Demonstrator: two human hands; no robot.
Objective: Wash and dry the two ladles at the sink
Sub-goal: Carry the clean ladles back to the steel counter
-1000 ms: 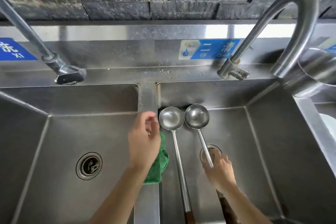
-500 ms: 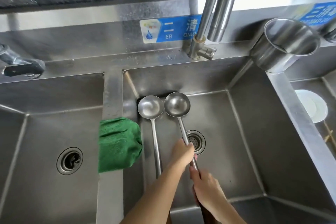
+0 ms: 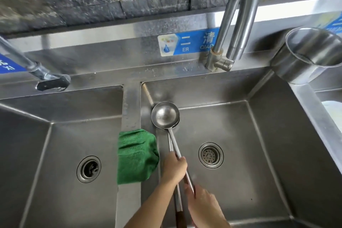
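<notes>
Commercial kitchen: labelled steel sinks (image 3: 259,116)

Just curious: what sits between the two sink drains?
In the head view, a green cloth draped over the divider, then the ladle handles held in the left hand.

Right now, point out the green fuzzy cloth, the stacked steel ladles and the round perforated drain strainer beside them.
Green fuzzy cloth (image 3: 137,155): head view, middle of its top face.
Stacked steel ladles (image 3: 165,114): head view, inside the upper bowl.
Round perforated drain strainer (image 3: 211,155): head view, its centre.
</notes>
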